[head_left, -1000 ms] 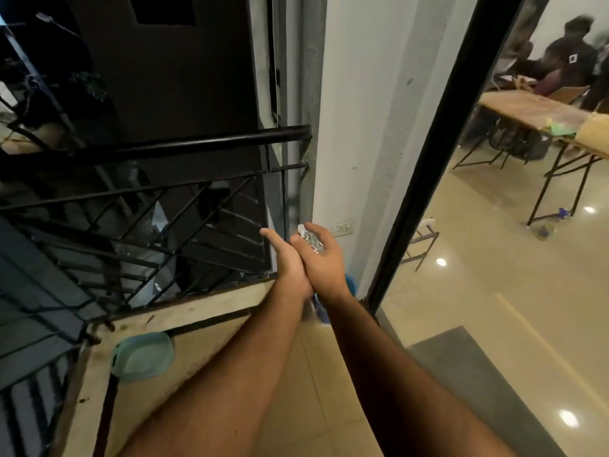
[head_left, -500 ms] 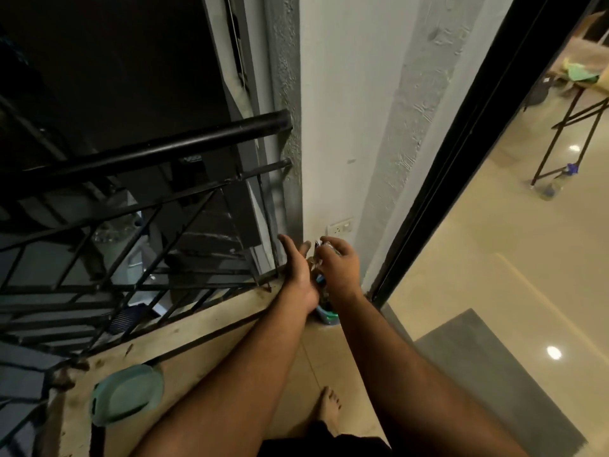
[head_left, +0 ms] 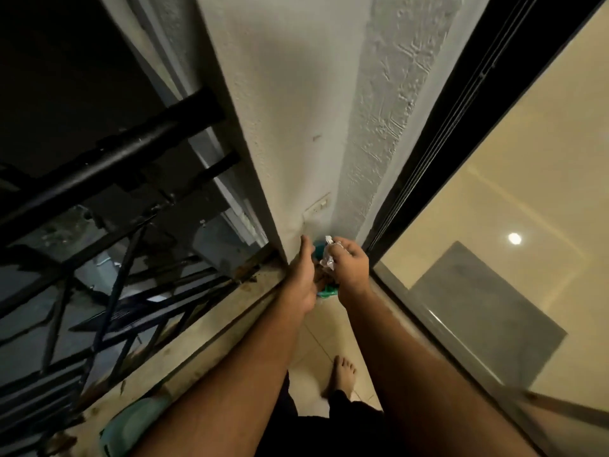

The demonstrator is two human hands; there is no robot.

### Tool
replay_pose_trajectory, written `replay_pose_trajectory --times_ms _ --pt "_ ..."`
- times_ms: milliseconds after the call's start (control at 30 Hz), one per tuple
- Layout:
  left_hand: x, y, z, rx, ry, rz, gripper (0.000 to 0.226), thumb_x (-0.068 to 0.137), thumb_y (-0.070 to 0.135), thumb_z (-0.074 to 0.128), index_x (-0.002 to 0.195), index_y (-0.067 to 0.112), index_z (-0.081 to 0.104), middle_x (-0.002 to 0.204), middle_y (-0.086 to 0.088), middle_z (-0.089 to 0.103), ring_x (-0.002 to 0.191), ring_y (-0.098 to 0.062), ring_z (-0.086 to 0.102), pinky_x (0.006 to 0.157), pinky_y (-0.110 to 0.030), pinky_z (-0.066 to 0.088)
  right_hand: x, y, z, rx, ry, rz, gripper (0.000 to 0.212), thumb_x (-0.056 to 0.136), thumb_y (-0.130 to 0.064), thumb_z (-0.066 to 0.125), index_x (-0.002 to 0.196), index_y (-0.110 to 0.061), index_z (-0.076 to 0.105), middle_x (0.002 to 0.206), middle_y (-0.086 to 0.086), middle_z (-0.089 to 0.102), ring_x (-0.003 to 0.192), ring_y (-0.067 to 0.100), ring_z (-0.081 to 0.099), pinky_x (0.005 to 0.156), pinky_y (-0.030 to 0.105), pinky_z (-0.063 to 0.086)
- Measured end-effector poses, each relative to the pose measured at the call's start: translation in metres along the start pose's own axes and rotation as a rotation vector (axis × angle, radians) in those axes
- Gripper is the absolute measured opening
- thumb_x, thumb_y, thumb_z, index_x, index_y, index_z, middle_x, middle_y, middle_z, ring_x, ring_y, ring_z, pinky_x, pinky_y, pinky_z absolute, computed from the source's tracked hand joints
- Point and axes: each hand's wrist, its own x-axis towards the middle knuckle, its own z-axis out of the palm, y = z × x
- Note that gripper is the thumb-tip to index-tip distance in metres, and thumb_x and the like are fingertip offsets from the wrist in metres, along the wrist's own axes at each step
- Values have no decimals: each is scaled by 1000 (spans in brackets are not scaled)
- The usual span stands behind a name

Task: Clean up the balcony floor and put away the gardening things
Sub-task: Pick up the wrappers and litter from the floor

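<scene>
We reach both arms down: our right hand (head_left: 351, 268) pinches a crumpled clear plastic wrapper (head_left: 329, 257) at its fingertips; our left hand (head_left: 304, 275) stays straight-fingered beside it.

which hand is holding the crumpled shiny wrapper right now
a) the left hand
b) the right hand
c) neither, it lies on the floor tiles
b: the right hand has its fingers curled around the crumpled wrapper, held in the corner above a blue-green container, while the left hand beside it is open with straight fingers and holds nothing.
</scene>
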Motion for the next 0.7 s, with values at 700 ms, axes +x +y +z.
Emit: replay_pose_trajectory --times_ms 700 --pt "222 -116 -67 616 -86 -178 36 104 33 46 138 30 54 130 4 60 116 -14 59 95 -44 55 173 203 3 122 301 266 20 90 -15 65 109 -12 67 101 12 71 91 24 70 67 31 58"
